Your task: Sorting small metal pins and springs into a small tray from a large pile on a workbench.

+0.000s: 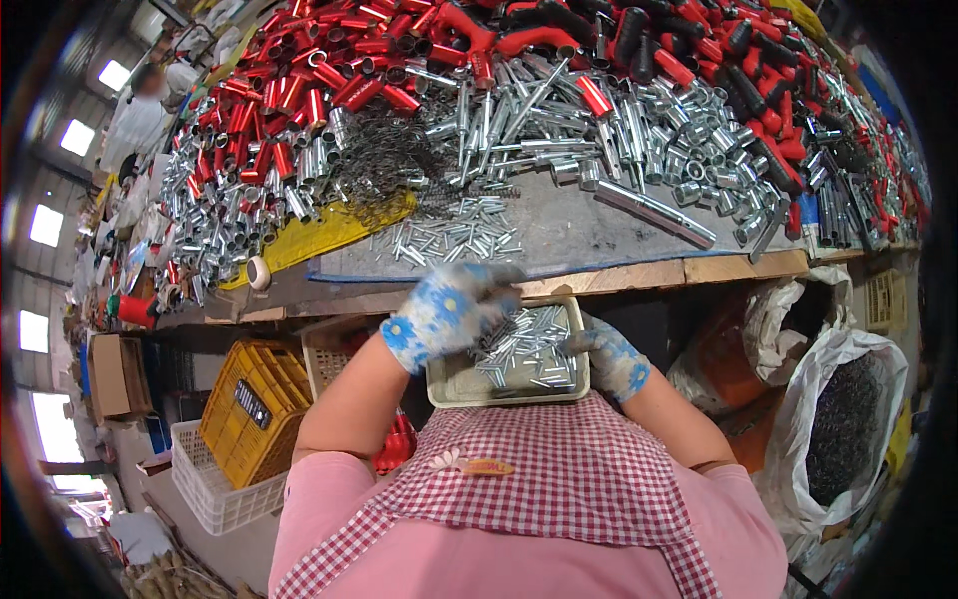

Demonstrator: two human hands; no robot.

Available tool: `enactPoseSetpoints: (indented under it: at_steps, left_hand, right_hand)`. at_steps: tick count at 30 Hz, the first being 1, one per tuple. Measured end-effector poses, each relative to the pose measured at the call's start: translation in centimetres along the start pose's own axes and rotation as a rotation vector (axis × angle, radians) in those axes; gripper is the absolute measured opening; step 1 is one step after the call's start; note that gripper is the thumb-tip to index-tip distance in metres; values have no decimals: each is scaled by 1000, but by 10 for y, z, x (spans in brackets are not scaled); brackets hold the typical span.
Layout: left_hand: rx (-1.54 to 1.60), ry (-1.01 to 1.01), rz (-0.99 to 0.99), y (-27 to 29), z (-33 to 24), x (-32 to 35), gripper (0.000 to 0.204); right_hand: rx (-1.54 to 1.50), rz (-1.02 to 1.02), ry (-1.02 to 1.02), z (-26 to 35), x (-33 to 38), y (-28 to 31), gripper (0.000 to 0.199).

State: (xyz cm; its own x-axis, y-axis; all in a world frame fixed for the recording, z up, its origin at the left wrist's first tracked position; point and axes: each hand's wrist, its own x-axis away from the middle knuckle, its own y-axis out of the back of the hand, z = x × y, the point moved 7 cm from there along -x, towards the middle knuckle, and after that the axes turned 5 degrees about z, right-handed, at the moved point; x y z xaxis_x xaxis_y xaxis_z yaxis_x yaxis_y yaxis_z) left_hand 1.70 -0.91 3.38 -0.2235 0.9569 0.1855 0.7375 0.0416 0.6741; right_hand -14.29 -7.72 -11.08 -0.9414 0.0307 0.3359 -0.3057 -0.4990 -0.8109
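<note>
A shallow cream tray [454, 384] lies in front of my apron, against the front edge of the table. Loose silvery metal pins [534, 344] cover much of its bottom. My right hand [614, 361], in a white glove with blue flowers, grips the tray's right side. Over the tray's far left part is my left hand [447, 311], in a matching glove. Its fingers stretch to the right, apart, and I see nothing held in them. Just beyond the table edge is a heap of similar pins [454, 235] on the grey work surface [559, 220].
Black springs [384, 160], red tubes [359, 92], metal sleeves [699, 170] and red-and-black handles [768, 90] are heaped across the table. A long metal tube [654, 212] lies near its edge. A yellow crate [254, 409] stands lower left; white sacks [838, 429] stand lower right.
</note>
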Motion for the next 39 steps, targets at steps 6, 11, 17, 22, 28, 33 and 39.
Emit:
enactPoseSetpoints:
  at_steps: [6,11,17,22,28,33,39]
  left_hand:
    - [-630,-352,-180,42,12,-42,49]
    - [-575,-251,261,24,25,-71,43]
    - [-764,-389,361,17,9,-78,37]
    - [-809,-343,491,13,17,-80,30]
    - [-790,-327,532,5,26,-94,21]
    - [-692,-328,421,15,24,-97,18]
    - [-656,-260,239,20,37,-96,15]
  right_hand:
    - [59,-49,15,6,7,-2,77]
    - [61,-93,20,14,14,-11,77]
    - [17,-73,21,10,14,-3,75]
    - [18,-93,25,9,13,-2,74]
    - [35,-125,11,12,13,-4,73]
    - [23,-114,11,10,12,-4,73]
    - [67,-111,14,13,15,-8,73]
